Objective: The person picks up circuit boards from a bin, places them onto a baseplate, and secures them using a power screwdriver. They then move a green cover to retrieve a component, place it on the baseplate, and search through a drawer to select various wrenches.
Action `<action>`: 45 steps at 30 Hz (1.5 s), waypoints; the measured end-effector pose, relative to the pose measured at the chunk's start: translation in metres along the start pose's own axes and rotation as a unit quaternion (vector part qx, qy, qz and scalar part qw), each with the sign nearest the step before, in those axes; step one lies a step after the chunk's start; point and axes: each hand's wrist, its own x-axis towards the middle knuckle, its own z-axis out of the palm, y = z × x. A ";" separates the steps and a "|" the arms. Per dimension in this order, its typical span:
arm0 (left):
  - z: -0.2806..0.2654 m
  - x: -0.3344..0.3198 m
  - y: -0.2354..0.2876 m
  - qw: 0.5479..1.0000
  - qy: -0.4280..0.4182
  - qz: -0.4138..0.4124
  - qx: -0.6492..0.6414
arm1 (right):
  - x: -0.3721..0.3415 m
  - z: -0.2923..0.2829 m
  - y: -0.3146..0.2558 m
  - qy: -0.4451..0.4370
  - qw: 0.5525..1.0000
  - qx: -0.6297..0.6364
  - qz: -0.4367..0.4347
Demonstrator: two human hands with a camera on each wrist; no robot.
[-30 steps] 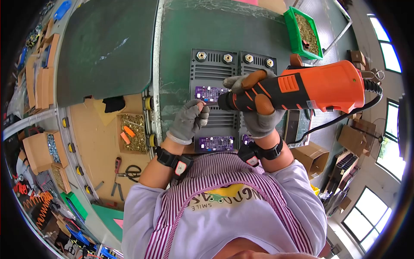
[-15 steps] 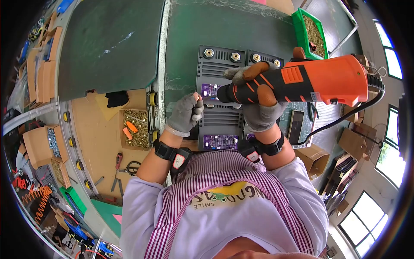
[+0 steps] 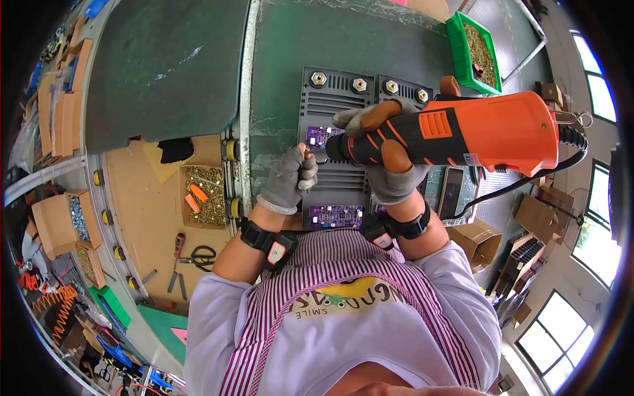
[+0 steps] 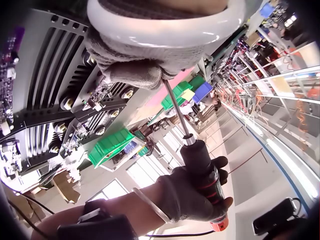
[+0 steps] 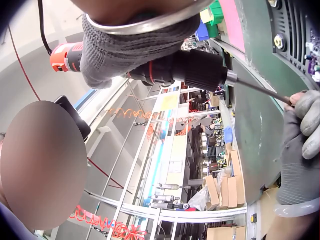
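Dark-framed windows (image 3: pixel 552 332), bright white, in a pale grey wall (image 3: pixel 566 267) — and, nearer, a scuffed green tabletop (image 3: pixel 356 39)

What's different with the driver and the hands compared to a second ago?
The orange driver has shifted slightly left over the slotted panel; the left hand moved left too. Nothing was visibly taken up or released: the right hand still grips the driver, the left its shaft. The panel stayed put.

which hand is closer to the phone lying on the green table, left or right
Right. The right hand, gripping the power tool, is just left of the phone in the head view; the left hand is farther left.
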 end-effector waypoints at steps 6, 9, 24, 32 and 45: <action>-0.020 0.012 0.017 0.814 0.075 0.238 0.524 | 0.000 0.004 0.004 0.052 0.997 -0.014 0.050; -0.033 0.031 0.030 0.522 0.039 0.355 0.775 | 0.002 0.002 0.021 0.078 0.995 -0.057 0.032; 0.017 0.031 0.051 0.341 0.005 0.091 0.936 | 0.003 0.005 0.038 0.055 0.984 -0.157 0.059; 0.011 0.029 0.049 0.370 -0.006 0.104 0.923 | 0.003 0.008 0.033 -0.043 0.969 -0.231 0.079; 0.025 0.028 0.041 0.358 0.042 0.084 0.929 | 0.011 0.016 0.040 0.037 0.983 -0.170 0.065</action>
